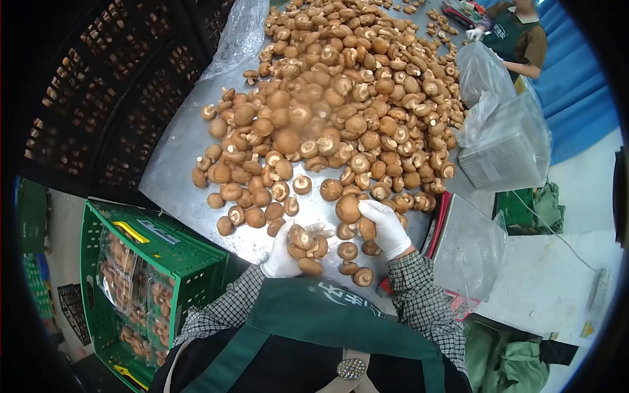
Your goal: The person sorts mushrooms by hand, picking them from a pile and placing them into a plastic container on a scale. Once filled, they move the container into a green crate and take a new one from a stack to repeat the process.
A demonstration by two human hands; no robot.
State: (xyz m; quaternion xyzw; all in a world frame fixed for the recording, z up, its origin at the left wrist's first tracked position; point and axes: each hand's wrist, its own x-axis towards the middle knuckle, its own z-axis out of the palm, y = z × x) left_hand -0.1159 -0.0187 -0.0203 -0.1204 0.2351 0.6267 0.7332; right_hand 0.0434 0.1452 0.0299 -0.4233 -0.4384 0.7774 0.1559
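A large heap of brown shiitake mushrooms (314, 98) covers much of a metal table (177, 157). My left hand (282, 257), in a white glove, is turned palm up and cups several mushrooms (306, 244). To its right my right hand (385, 229), also gloved in white, grips a brown-capped mushroom (348, 209) between thumb and fingers. Just below that hand, a few loose mushrooms (362, 276) lie near the table's front edge.
A green crate (164, 229) with clear packs of mushrooms (118, 281) stands at the left. Black crates (118, 85) rise behind it. Clear plastic trays (504, 144) are stacked at the right, near another person (517, 36) holding a plastic bag (481, 72).
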